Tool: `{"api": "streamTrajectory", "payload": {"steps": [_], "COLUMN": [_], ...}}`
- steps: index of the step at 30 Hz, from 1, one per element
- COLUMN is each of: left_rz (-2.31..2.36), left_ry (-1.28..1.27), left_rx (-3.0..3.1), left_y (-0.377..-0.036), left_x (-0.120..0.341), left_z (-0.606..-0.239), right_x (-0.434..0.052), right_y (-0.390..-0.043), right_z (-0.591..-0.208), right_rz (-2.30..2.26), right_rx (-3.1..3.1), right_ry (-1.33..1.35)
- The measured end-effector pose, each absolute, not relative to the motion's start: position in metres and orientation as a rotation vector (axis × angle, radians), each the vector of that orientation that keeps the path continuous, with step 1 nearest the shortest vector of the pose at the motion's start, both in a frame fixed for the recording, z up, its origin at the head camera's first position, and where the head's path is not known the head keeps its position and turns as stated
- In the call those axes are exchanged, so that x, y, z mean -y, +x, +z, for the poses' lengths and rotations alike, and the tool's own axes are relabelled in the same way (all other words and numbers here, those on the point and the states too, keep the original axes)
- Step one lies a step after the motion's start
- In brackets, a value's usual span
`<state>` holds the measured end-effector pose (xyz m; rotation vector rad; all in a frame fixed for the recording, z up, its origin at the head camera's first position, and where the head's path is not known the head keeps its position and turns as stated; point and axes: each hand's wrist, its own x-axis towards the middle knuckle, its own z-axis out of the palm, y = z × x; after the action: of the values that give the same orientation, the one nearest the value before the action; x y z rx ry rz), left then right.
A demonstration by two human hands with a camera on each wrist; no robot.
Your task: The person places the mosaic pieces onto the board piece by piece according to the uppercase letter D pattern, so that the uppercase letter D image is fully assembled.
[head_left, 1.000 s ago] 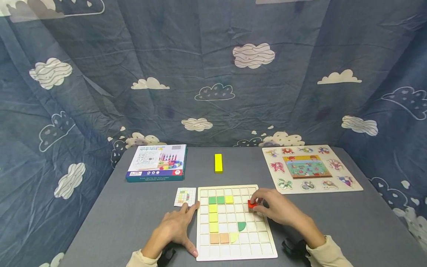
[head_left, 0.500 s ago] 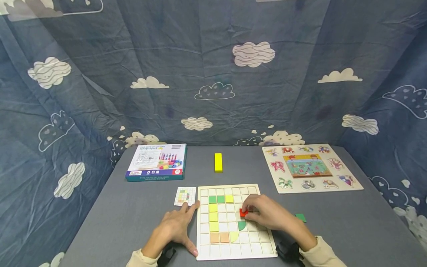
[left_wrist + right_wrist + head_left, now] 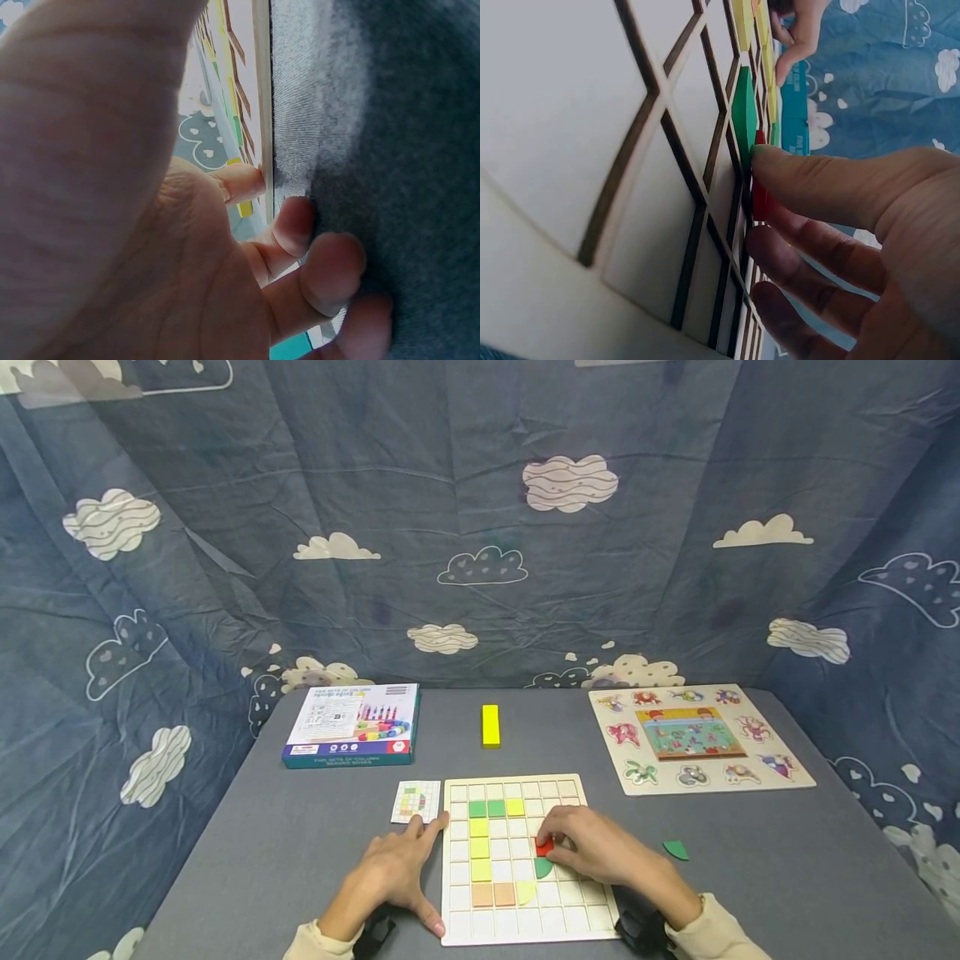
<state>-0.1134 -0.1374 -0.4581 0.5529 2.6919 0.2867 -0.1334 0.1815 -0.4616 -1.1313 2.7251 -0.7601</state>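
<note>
A wooden grid board (image 3: 517, 925) lies flat on the table with green, yellow and orange square tiles set in some of its cells. My right hand (image 3: 600, 843) pinches a red tile (image 3: 543, 847) between thumb and fingers, just behind a dark green quarter-round tile (image 3: 543, 867). In the right wrist view, the red tile (image 3: 760, 196) stands close to the green one (image 3: 742, 112). A pale yellow quarter-round tile (image 3: 526, 892) sits nearer the front. My left hand (image 3: 393, 872) rests at the board's left edge, its fingers spread and extended.
A small pattern card (image 3: 416, 797) lies left of the board. Behind stand a boxed set (image 3: 352, 727) and a yellow block (image 3: 491, 727). An animal puzzle board (image 3: 701, 739) is at back right. A loose green quarter-round tile (image 3: 676, 850) lies right of the grid board.
My right hand has carried the red tile left and toward the front of the board. The loose green tile on the right has come into view. My left hand stays put.
</note>
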Motion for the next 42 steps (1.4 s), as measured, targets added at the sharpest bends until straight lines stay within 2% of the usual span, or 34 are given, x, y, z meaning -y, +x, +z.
{"api": "streamTrajectory", "payload": {"steps": [24,42], "left_rz": [0.287,0.286], "left_ry": [0.564,0.565], "left_rx": [-2.700,-2.696], "left_y": [-0.1133,-0.1127], "left_x": [0.1370,0.1368], "left_z": [-0.4580,-0.4579], "right_x": [-0.1798,-0.1791], "right_y": [-0.1314,-0.1319], "right_z": [-0.4605,-0.4629], "right_rz": [-0.804,-0.744], "right_rx": [-2.731,-2.751], "right_ry": [-1.102,-1.231]}}
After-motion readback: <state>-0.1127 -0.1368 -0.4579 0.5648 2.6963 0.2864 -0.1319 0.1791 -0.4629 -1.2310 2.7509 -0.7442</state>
